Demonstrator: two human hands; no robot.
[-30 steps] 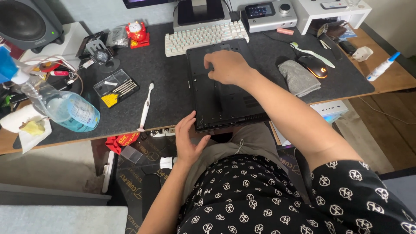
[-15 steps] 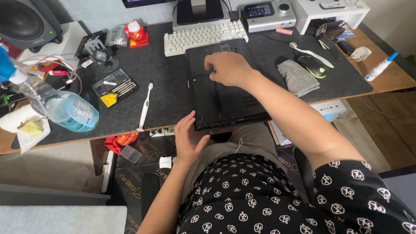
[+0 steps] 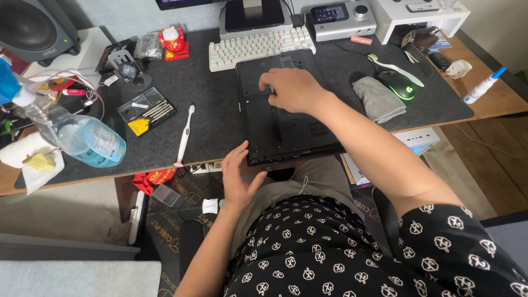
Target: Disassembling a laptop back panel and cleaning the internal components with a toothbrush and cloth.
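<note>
Fingers [image 3: 270,88] of the right hand [image 3: 294,91] curl narrowly, tips pressed on the upturned base of a black laptop [image 3: 286,129] lying flat on the bench [image 3: 209,115] before the keyboard [image 3: 258,47]. Left hand [image 3: 237,179], fingers spread and holding nothing, braces the laptop's near-left corner at the bench edge.

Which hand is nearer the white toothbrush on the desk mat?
Left. The left hand grips the laptop's near corner, close to the toothbrush; the right hand rests farther away on the laptop's base.

Desk [image 3: 498,102] (dark mat [image 3: 203,118], upturned laptop [image 3: 286,124])
</note>
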